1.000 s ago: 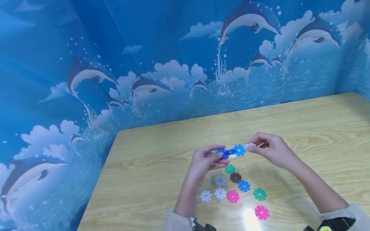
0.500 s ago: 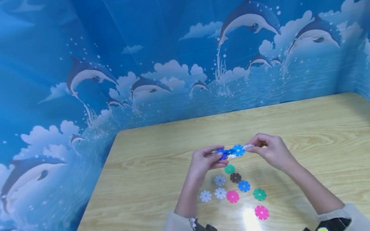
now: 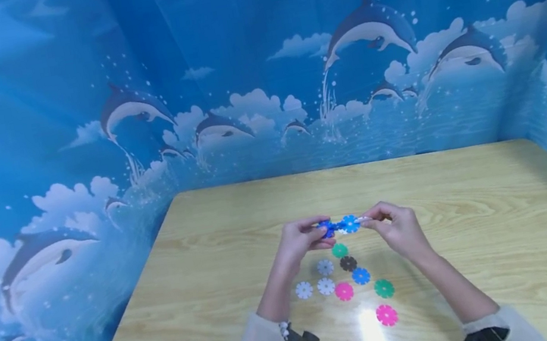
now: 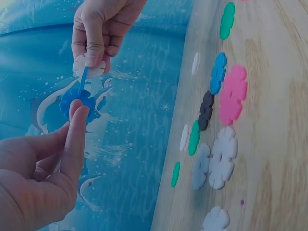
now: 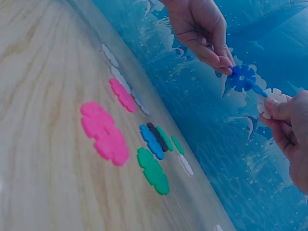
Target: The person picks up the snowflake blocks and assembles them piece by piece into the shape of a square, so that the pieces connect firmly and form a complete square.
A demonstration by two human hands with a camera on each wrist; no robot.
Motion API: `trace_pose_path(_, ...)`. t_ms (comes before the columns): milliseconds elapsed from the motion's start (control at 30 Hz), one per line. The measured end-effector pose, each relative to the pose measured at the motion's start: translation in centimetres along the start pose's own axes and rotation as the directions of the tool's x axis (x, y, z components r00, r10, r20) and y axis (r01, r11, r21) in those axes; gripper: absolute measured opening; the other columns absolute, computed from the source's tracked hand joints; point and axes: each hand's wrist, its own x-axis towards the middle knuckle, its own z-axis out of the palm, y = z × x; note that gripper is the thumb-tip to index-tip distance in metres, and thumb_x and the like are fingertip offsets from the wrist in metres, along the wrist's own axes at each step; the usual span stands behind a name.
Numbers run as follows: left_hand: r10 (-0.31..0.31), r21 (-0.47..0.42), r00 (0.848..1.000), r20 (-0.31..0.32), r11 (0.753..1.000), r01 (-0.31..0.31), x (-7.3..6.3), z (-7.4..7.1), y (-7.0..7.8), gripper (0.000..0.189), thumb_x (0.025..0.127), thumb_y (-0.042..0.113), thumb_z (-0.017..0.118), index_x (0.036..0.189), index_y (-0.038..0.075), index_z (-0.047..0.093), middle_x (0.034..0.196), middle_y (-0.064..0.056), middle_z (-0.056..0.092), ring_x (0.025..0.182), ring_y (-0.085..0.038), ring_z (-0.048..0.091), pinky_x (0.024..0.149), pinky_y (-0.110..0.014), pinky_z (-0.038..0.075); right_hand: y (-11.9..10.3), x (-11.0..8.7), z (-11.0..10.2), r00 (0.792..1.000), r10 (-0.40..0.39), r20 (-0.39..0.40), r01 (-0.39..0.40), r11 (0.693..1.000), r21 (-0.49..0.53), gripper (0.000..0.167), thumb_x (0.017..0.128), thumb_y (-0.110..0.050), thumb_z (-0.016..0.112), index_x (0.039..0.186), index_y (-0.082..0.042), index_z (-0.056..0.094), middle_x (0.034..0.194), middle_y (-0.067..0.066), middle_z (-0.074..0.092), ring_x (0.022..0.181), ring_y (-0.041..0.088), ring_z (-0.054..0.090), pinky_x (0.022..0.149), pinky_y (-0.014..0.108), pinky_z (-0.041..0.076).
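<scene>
My left hand (image 3: 297, 242) pinches a dark blue notched disc (image 5: 242, 78), flower-shaped with a small central hole. Joined to it is a lighter blue disc (image 3: 350, 223), seen nearly edge-on in both wrist views. A white notched disc (image 5: 270, 102) is pinched between thumb and fingers of my right hand (image 3: 397, 228). Its edge meets the lighter blue disc; how deep the slots engage I cannot tell. Both hands are raised above the table. In the left wrist view, my left fingertips (image 4: 77, 111) partly cover the dark blue disc.
Loose discs lie on the wooden table (image 3: 219, 300) below the hands: pink (image 3: 387, 315), green (image 3: 384, 288), blue (image 3: 360, 275), black (image 3: 348, 263) and several whitish ones (image 3: 304, 289). A dolphin-print curtain (image 3: 242, 49) stands behind the table.
My right hand has shifted slightly left, bringing the white disc up against the lighter blue disc. The white disc now shows more edge-on in the head view. My left hand has barely moved.
</scene>
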Motion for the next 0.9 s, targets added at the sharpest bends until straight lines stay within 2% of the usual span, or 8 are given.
trace_pose_path(167,-0.002,-0.008,1.000,0.021,1.000,0.002,0.0,0.0,0.0,0.029,0.087,-0.006,0.056,0.116,-0.005,0.058,0.085,-0.021,0.065,0.073,-0.027,0.066,0.070,-0.032,0.056,-0.2,0.3,-0.5,0.999,-0.014,0.037,0.015,1.000,-0.013,0.007,0.079,-0.005,0.071,0.082,-0.009,0.066,0.074,-0.003,0.065,0.069,0.018,0.058,0.054,0.020,0.047)
trace_pose_path(333,0.007,-0.019,0.999,0.042,1.000,-0.007,0.2,0.0,-0.3,0.030,0.088,-0.005,0.054,0.118,-0.005,0.057,0.086,-0.022,0.064,0.076,-0.028,0.066,0.071,-0.031,0.056,0.4,0.7,-1.1,0.990,0.026,0.136,-0.026,1.000,-0.004,0.010,0.084,-0.016,0.068,0.089,-0.009,0.065,0.079,-0.002,0.065,0.077,0.017,0.059,0.058,0.023,0.051)
trace_pose_path(533,0.015,-0.033,1.000,0.009,0.999,-0.015,0.2,-0.2,-0.4,0.031,0.089,-0.003,0.054,0.120,-0.005,0.055,0.093,-0.024,0.064,0.077,-0.026,0.066,0.073,-0.031,0.055,1.1,1.2,-2.8,0.970,0.083,0.226,-0.088,0.996,0.010,0.020,0.086,-0.019,0.066,0.100,-0.006,0.064,0.092,0.004,0.065,0.085,0.020,0.059,0.068,0.025,0.053)
trace_pose_path(733,0.014,-0.029,1.000,-0.004,0.999,-0.014,0.2,-0.4,-0.4,0.031,0.089,-0.003,0.055,0.120,-0.004,0.056,0.091,-0.021,0.065,0.077,-0.026,0.066,0.073,-0.031,0.055,3.2,1.5,-5.1,0.957,0.194,0.216,-0.188,0.981,-0.046,0.028,0.089,-0.023,0.063,0.107,-0.001,0.061,0.099,0.012,0.063,0.086,0.020,0.059,0.071,0.030,0.054)
trace_pose_path(900,0.019,-0.018,1.000,0.004,1.000,-0.019,0.2,-0.5,-0.3,0.031,0.089,-0.003,0.054,0.120,-0.004,0.056,0.092,-0.020,0.064,0.078,-0.026,0.066,0.073,-0.031,0.055,6.1,1.1,-5.8,0.949,0.250,0.193,-0.230,0.966,-0.120,0.032,0.089,-0.023,0.062,0.110,0.001,0.060,0.098,0.013,0.063,0.088,0.022,0.056,0.070,0.025,0.051)
